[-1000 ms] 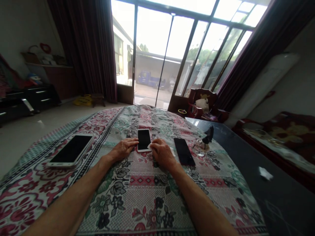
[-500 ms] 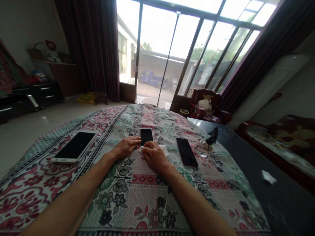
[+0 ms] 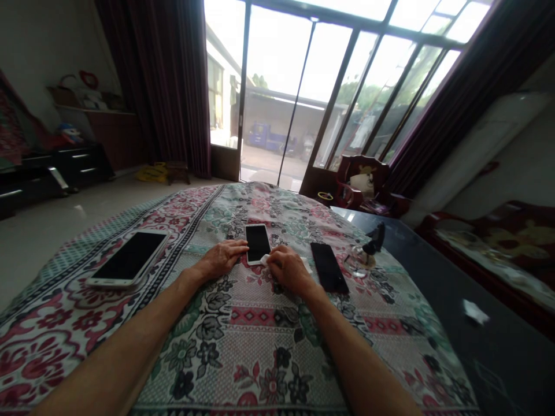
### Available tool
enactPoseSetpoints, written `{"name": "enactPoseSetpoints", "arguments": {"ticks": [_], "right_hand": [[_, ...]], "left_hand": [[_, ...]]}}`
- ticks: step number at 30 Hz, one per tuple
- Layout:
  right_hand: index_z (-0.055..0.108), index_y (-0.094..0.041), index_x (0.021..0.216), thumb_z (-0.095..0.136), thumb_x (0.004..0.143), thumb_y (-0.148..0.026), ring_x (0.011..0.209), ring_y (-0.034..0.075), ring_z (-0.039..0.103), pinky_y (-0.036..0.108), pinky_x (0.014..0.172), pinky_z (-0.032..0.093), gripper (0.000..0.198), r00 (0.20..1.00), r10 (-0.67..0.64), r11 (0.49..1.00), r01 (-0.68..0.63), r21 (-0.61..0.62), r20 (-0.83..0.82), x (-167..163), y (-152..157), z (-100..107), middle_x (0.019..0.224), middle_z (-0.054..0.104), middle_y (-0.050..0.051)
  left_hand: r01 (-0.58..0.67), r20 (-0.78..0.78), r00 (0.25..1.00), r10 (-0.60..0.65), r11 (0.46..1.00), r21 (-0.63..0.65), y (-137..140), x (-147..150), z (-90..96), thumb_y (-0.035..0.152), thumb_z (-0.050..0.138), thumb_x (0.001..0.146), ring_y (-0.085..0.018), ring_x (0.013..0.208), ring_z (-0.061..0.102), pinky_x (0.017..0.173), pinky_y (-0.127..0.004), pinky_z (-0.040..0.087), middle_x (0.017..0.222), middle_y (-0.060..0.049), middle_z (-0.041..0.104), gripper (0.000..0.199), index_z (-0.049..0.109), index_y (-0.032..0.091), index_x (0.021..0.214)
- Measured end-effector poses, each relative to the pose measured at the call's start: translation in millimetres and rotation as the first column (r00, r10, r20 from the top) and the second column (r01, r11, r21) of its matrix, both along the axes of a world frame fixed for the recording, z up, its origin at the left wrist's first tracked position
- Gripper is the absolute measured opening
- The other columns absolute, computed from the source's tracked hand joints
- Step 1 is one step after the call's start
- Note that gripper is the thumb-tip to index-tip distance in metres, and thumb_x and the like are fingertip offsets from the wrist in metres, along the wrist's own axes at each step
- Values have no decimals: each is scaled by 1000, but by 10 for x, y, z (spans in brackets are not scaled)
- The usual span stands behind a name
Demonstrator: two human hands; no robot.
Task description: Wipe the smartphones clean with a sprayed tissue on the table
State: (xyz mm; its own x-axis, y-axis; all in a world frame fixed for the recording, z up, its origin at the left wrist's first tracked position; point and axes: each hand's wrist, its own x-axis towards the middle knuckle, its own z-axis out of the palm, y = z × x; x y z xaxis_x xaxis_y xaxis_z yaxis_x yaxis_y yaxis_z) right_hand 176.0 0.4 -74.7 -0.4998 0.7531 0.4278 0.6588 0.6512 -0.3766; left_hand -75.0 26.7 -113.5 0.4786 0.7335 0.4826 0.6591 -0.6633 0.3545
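Note:
A white-framed smartphone (image 3: 258, 244) lies screen up on the patterned tablecloth between my hands. My left hand (image 3: 221, 258) rests flat with outstretched fingers, its fingertips touching the phone's left edge. At the lower right corner of the phone, my right hand (image 3: 288, 268) is closed on a white tissue (image 3: 264, 260), part of which sticks out behind the hand. To the right lies a dark smartphone (image 3: 329, 267). A larger white device with a black screen (image 3: 130, 258), like a big phone or tablet, lies to the left.
A clear glass jar (image 3: 359, 261) with a black top stands right of the dark phone. The round table's tablecloth (image 3: 269, 341) has a floral pattern. A crumpled white scrap (image 3: 475, 312) lies on the dark surface at right. Beyond are a wooden chair (image 3: 364, 179) and glass doors.
My right hand has slid rightward with the tissue, from over the phone's lower part to its lower right corner, uncovering the screen. My left hand has stayed in place.

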Motion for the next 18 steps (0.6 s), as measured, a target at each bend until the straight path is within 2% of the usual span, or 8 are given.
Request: {"name": "enactPoseSetpoints", "arguments": {"ticks": [3,6,11,18], "right_hand": [[72,-20,84,59,91,-15,92,18,58,32,86,46,15,1000,-5,999,4,52,17,-7,-32,-16,95,65,6],[72,-20,89,56,94,-17,96,19,56,32,89,46,17,997,42,994,-48,98,61,-154,-97,-33,101,65,7],[72,-21,94,53,96,-18,98,19,55,33,92,44,19,988,99,989,-110,99,115,-388,-144,-39,104,65,6],[73,-20,89,58,92,-15,97,17,58,32,91,45,16,995,50,998,-53,35,85,-193,-33,10,102,66,5]], "left_hand": [[-3,4,1000,3,1000,-16,-6,5,19,23,45,92,-20,124,59,109,-37,46,131,-5,66,36,70,21,118],[-8,-3,1000,8,1000,-27,-9,9,25,23,44,93,-20,125,58,109,-37,46,131,-7,66,36,70,20,117],[-5,-24,1000,5,1000,-19,-12,7,26,21,44,93,-20,125,58,110,-37,44,132,-6,65,36,69,20,120],[-19,-77,997,15,999,-49,-37,26,73,20,44,94,-20,127,56,111,-36,42,134,-7,63,36,68,19,120]]}}
